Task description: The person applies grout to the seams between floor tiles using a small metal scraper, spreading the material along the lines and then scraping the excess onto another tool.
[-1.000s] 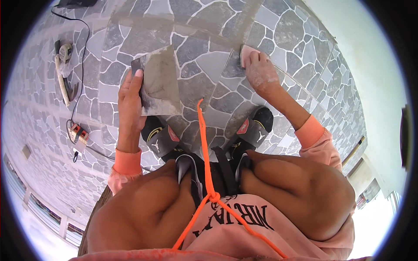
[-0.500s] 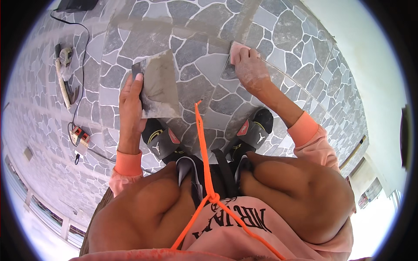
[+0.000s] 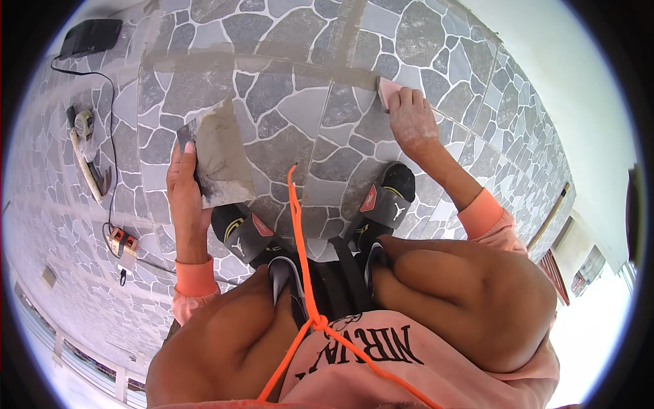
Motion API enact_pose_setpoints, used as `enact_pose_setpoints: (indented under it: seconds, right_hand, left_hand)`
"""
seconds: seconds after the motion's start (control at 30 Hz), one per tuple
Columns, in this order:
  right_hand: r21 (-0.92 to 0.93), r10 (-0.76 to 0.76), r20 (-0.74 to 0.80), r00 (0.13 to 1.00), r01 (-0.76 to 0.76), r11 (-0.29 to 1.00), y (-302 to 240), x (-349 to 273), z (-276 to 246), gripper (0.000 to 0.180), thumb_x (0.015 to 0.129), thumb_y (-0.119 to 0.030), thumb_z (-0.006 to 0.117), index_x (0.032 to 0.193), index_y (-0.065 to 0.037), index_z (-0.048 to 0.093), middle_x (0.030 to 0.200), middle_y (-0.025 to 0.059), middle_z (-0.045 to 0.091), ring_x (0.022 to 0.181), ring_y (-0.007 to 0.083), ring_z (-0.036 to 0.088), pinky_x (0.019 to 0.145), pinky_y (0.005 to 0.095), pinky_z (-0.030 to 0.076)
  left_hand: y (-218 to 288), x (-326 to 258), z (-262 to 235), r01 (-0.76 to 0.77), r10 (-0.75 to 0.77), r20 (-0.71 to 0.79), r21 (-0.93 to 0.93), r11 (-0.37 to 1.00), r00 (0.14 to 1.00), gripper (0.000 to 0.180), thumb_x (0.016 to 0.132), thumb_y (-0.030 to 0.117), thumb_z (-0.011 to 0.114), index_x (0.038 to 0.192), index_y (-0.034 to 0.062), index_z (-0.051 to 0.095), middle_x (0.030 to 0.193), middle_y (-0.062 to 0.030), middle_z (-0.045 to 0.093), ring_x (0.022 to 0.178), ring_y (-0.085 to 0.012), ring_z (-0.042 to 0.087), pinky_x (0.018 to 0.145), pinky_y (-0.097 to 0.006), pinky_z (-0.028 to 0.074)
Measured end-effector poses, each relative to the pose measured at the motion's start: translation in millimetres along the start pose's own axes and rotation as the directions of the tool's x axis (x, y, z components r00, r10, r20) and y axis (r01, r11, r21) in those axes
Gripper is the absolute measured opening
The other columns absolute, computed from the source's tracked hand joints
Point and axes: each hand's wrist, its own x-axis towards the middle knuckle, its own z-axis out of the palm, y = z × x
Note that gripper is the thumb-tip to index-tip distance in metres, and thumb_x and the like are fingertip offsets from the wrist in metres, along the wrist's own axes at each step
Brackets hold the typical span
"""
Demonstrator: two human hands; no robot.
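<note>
My left hand [image 3: 184,194] grips a flat plate [image 3: 228,194] by its left edge, thumb on top, and holds it above the floor near my left foot. Grey wet grout [image 3: 221,140] covers most of the plate. Ahead and to the right, my right hand [image 3: 413,124] is closed on a thin pink flat pad [image 3: 389,93]. The pad's far edge meets the floor at a joint between stone-patterned tiles [image 3: 286,143]. A grey grout smear [image 3: 334,73] runs along that joint to the pad. Pale dust coats my right fingers.
On the left lie a hammer [image 3: 88,167], a tape measure [image 3: 84,124] and an orange-and-white power strip [image 3: 123,240] with a black cord. A black case [image 3: 90,37] sits at the far left. My sandalled feet [image 3: 385,204] flank an orange drawstring [image 3: 304,266]. A white wall [image 3: 552,75] bounds the right.
My right hand has moved the pink pad rightward along the tile joint. The whole view has shifted, so the floor and left-side tools appear lower and further left. Both hands keep their holds.
</note>
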Motion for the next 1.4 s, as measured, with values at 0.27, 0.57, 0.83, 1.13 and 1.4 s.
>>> enact_pose_setpoints:
  seconds: [0.27,0.57,0.83,1.13,1.4]
  right_hand:
    - [0.036,0.065,-0.034,0.997,-0.064,0.997,15,-30,24,0.026,0.078,-0.010,0.058,0.100,0.003,0.058,0.100,0.0170,0.053,0.095,0.0300,0.053,0.078,0.0364,0.048]
    - [-0.091,0.144,0.020,0.989,-0.142,0.986,40,-64,56,0.025,0.079,-0.009,0.057,0.101,0.003,0.057,0.102,0.0176,0.053,0.097,0.0297,0.053,0.082,0.0357,0.048]
    - [-0.085,0.178,0.076,0.981,-0.172,0.981,59,-83,69,0.027,0.080,-0.010,0.056,0.103,0.003,0.057,0.106,0.0178,0.053,0.099,0.0298,0.053,0.086,0.0362,0.047]
    - [-0.051,0.166,0.074,0.983,-0.162,0.985,78,-104,73,0.025,0.076,-0.005,0.059,0.100,0.003,0.058,0.103,0.0161,0.054,0.101,0.0310,0.053,0.086,0.0386,0.047]
    - [0.631,0.353,0.283,0.892,-0.450,0.632,139,-118,12,0.026,0.080,-0.007,0.053,0.103,0.002,0.060,0.098,0.0224,0.060,0.092,0.0366,0.060,0.082,0.0438,0.045]
  left_hand:
    - [-4,-1,2,0.014,-0.013,-0.025,0.020,1.000,1.000,0.028,0.100,0.023,0.045,0.117,0.0024,0.055,0.109,-0.0068,0.062,0.095,-0.0152,0.062,0.082,-0.031,0.050]
    - [-4,-2,14,-0.001,0.003,-0.023,0.074,0.997,1.000,0.031,0.100,0.024,0.046,0.118,0.0015,0.055,0.110,-0.0075,0.062,0.095,-0.0163,0.062,0.082,-0.032,0.051]
    - [-7,-2,20,0.010,-0.006,-0.033,0.122,0.992,0.999,0.032,0.100,0.026,0.045,0.120,0.0019,0.054,0.109,-0.0078,0.061,0.095,-0.0163,0.062,0.082,-0.031,0.051]
    - [-13,0,13,0.011,-0.008,-0.026,0.111,0.994,1.000,0.033,0.100,0.025,0.045,0.122,0.0016,0.053,0.111,-0.0080,0.061,0.097,-0.0171,0.061,0.083,-0.032,0.051]
    - [-11,-5,13,0.013,-0.012,-0.017,0.093,0.996,1.000,0.032,0.100,0.024,0.046,0.122,0.0016,0.053,0.113,-0.0076,0.061,0.098,-0.0166,0.061,0.083,-0.032,0.051]
